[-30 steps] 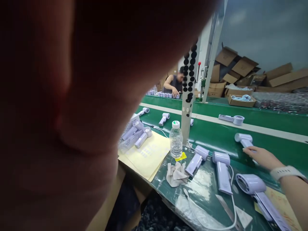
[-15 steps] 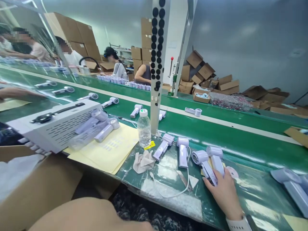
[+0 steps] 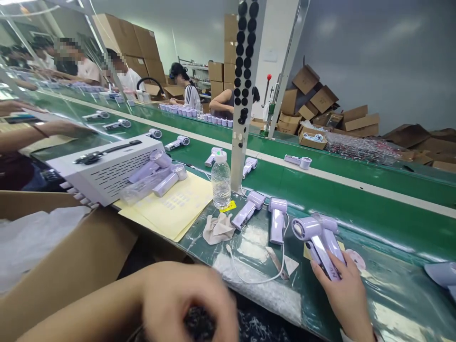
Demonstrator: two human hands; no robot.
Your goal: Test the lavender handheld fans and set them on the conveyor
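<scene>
Handle of the front lilac handheld fan (image 3: pixel 322 254), in the head view, apparently clasped by the right hand (image 3: pixel 345 287), thumb on one side and fingers on the other. Just beyond the same hand, partly hidden by that fan, a rear lilac handheld fan (image 3: pixel 329 224); cannot tell whether also touched by the fingers. Likely danger: scuffed casings from lifting one against the other. Left of the right hand, a looped white cable (image 3: pixel 283 251), liable to snag if swept sideways. Well left of that, the left hand (image 3: pixel 192 301), blurred, loosely curled; cannot tell whether empty. Beyond the left hand, a capped water bottle (image 3: pixel 221 183), perhaps easily toppled by a hasty reach.
</scene>
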